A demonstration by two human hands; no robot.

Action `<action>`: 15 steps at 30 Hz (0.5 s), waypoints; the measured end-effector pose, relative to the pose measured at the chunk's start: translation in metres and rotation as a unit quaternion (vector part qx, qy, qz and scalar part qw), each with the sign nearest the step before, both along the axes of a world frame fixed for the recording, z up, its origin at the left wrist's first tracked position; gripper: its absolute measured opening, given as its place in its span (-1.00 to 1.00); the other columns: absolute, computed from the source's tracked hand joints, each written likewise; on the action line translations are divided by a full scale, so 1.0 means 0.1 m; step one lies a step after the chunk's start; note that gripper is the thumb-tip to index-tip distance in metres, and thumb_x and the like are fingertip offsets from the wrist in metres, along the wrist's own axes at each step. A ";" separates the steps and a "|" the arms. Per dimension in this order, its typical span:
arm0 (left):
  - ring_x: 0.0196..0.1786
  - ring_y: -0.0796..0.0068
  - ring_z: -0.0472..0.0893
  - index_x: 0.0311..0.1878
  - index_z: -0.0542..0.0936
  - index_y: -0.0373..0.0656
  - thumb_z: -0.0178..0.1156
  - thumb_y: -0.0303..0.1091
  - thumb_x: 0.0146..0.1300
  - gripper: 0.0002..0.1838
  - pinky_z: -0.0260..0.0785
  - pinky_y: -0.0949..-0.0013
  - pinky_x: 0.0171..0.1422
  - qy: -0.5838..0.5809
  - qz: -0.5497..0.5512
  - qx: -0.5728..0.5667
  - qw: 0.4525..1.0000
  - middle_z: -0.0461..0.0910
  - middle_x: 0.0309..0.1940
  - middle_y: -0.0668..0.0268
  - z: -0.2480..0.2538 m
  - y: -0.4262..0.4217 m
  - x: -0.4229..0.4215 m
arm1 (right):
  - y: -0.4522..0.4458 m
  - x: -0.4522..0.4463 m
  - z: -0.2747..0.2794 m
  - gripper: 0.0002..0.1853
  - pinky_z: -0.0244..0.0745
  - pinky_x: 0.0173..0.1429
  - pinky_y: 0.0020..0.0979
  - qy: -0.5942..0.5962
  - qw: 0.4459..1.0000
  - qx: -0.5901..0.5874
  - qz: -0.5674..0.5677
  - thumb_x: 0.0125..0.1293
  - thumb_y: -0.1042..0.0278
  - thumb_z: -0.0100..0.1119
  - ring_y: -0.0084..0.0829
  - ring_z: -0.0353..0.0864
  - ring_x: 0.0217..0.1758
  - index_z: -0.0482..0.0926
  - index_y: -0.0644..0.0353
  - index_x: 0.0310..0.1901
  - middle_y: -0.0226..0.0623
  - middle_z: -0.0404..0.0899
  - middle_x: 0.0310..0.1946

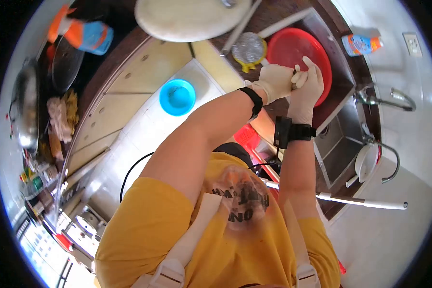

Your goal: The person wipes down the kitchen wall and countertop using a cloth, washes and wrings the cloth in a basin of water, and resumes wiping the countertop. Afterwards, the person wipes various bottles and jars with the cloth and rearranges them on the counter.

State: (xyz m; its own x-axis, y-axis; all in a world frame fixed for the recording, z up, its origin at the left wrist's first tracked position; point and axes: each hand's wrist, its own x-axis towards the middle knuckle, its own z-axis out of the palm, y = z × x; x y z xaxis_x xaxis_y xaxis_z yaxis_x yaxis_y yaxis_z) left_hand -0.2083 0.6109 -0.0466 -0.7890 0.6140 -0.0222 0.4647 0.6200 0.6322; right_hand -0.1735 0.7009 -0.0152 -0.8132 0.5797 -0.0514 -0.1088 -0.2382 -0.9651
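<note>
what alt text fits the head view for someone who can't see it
A person's gloved left hand and right hand come together over a red basin at a metal sink. The wearer's yellow T-shirt fills the foreground; a blue basin stands on the white tiled floor.

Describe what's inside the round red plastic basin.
The basin shows only red surface; clear water can't be ruled out. The white-gloved left hand and right hand cover part, hiding what lies beneath.
</note>
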 end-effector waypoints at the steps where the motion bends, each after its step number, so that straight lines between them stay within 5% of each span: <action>1: -0.26 0.03 0.72 -0.18 0.67 0.04 0.21 -0.16 0.15 -0.79 0.55 0.04 -0.21 0.033 0.027 0.008 0.999 0.73 -0.35 0.21 -0.03 -0.15 -0.02 | -0.22 -0.03 0.12 -0.71 0.59 0.05 -0.33 0.020 0.999 0.005 0.032 0.50 0.42 -0.06 -0.55 0.34 -0.68 0.64 0.41 -0.04 -0.40 0.46 -0.65; 4: -0.25 0.15 0.73 -0.09 0.65 -0.08 0.35 -0.25 0.09 -0.69 0.55 0.15 -0.18 0.023 0.108 0.081 0.991 0.73 -0.32 0.20 0.28 -1.12 0.18 | -1.12 0.07 0.70 -0.69 0.56 0.11 -0.32 0.020 0.982 0.003 0.188 0.49 0.42 -0.02 -0.48 0.54 -0.44 0.57 0.42 0.11 -0.23 0.62 -0.39; 6: -0.21 0.36 0.70 -0.02 0.64 -0.22 0.47 -0.31 0.04 -0.58 0.53 0.28 -0.12 -0.191 0.037 0.192 0.962 0.71 -0.29 0.23 0.76 -2.27 0.53 | -1.68 0.28 1.08 -0.61 0.52 0.20 -0.32 0.082 0.928 -0.009 0.364 0.47 0.42 0.02 -0.39 0.69 -0.11 0.48 0.42 0.25 -0.09 0.70 -0.12; 7: -0.19 0.42 0.68 -0.02 0.65 -0.23 0.47 -0.27 0.06 -0.58 0.51 0.33 -0.09 -0.254 0.043 0.340 0.904 0.71 -0.29 0.24 0.76 -2.81 0.79 | -1.98 0.46 1.27 -0.55 0.45 0.31 -0.31 0.141 0.909 0.074 0.386 0.48 0.40 0.04 -0.32 0.62 0.14 0.39 0.40 0.34 -0.10 0.69 -0.08; 8: -0.18 0.45 0.67 -0.03 0.67 -0.23 0.48 -0.26 0.07 -0.59 0.51 0.35 -0.08 -0.277 0.085 0.391 0.874 0.71 -0.28 0.25 0.65 -3.36 1.10 | -2.05 0.31 1.08 -0.52 0.40 0.37 -0.31 0.187 0.847 -0.065 0.493 0.50 0.29 0.07 -0.33 0.63 0.14 0.40 0.34 0.36 -0.15 0.69 -0.05; 9: -0.17 0.48 0.66 -0.04 0.68 -0.23 0.48 -0.26 0.08 -0.60 0.50 0.37 -0.07 -0.293 0.125 0.444 0.838 0.71 -0.27 0.27 0.55 -3.91 1.42 | -2.14 0.34 0.95 -0.48 0.38 0.38 -0.29 0.058 0.846 0.105 0.519 0.49 0.27 0.11 -0.34 0.62 0.16 0.38 0.29 0.39 -0.17 0.68 -0.03; 10: -0.17 0.47 0.66 -0.05 0.70 -0.21 0.48 -0.29 0.08 -0.63 0.50 0.37 -0.08 -0.281 0.199 0.403 0.848 0.72 -0.25 0.27 0.33 -4.42 1.75 | -2.10 0.22 0.55 -0.43 0.36 0.41 -0.27 0.026 0.766 0.333 0.549 0.45 0.29 0.17 -0.32 0.61 0.19 0.33 0.23 0.43 -0.17 0.67 0.02; 11: -0.14 0.38 0.66 0.03 0.66 -0.13 0.51 -0.29 0.03 -0.54 0.51 0.28 -0.05 -0.237 0.238 0.054 0.940 0.70 -0.21 0.21 0.29 -4.81 2.09 | -2.05 0.10 0.15 -0.36 0.34 0.44 -0.25 0.025 0.634 0.543 0.550 0.41 0.31 0.23 -0.30 0.60 0.22 0.29 0.16 0.47 -0.17 0.67 0.08; 12: -0.12 0.35 0.66 0.05 0.64 -0.09 0.53 -0.29 -0.01 -0.50 0.51 0.24 -0.04 -0.223 0.277 -0.100 0.929 0.69 -0.17 0.19 0.23 -5.15 2.49 | -2.21 0.24 0.16 -0.28 0.31 0.47 -0.20 0.077 0.521 0.637 0.563 0.32 0.42 0.28 -0.14 0.53 0.32 0.24 0.14 0.49 -0.07 0.56 0.25; 13: -0.10 0.32 0.65 0.07 0.62 -0.06 0.55 -0.29 -0.05 -0.45 0.52 0.20 -0.04 -0.222 0.296 -0.255 0.893 0.67 -0.13 0.16 0.17 -5.49 2.88 | -2.40 0.43 0.12 -0.24 0.28 0.49 -0.16 0.154 0.534 0.551 0.623 0.27 0.42 0.29 -0.04 0.41 0.42 0.23 0.13 0.50 -0.03 0.39 0.41; 14: -0.09 0.36 0.64 0.03 0.62 -0.07 0.56 -0.30 -0.07 -0.47 0.51 0.21 -0.06 -0.260 0.336 -0.209 0.881 0.66 -0.11 0.18 0.07 -5.80 3.40 | -2.57 0.67 0.22 -0.19 0.26 0.51 -0.15 0.173 0.494 0.542 0.657 0.25 0.43 0.30 -0.05 0.33 0.48 0.19 0.12 0.52 -0.05 0.30 0.48; 15: -0.09 0.38 0.64 0.01 0.62 -0.08 0.56 -0.26 -0.08 -0.47 0.51 0.23 -0.03 -0.250 0.427 -0.035 0.868 0.66 -0.11 0.17 -0.19 -6.01 4.08 | -2.71 0.94 0.28 -0.20 0.13 0.58 -0.14 0.170 0.461 0.517 0.701 0.35 0.22 0.23 -0.06 0.26 0.54 0.11 0.13 0.56 -0.05 0.24 0.51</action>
